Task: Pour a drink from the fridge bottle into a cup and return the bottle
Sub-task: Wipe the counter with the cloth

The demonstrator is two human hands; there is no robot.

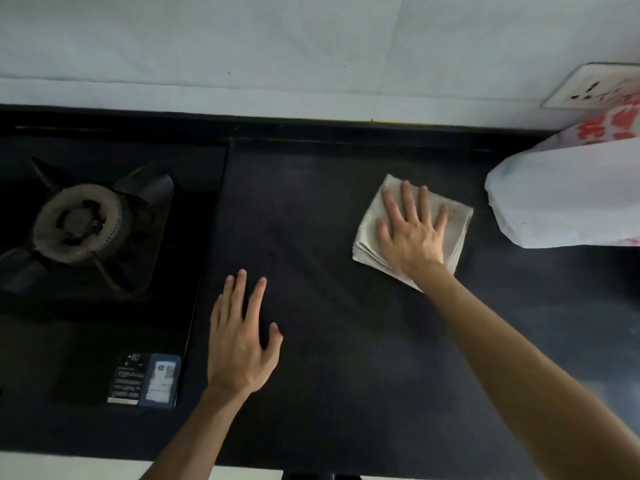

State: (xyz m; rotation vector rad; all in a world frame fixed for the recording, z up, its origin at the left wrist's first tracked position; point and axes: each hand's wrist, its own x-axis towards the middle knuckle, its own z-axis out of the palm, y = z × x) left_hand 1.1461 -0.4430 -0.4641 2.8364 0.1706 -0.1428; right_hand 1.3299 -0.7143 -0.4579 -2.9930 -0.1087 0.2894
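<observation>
Head view, left to right: black gas burner (78, 225), left hand (242, 344) flat and empty on the dark countertop (311, 220), right hand (412, 233) pressing, fingers spread, a folded grey cloth (457, 223) best wiped evenly; white plastic bag (568, 199); bottle and cup unseen.

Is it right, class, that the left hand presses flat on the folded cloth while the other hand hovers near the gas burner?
No, the hands are swapped. The head view shows the right hand pressing flat on the folded cloth, while the left hand is open near the gas burner.
</observation>
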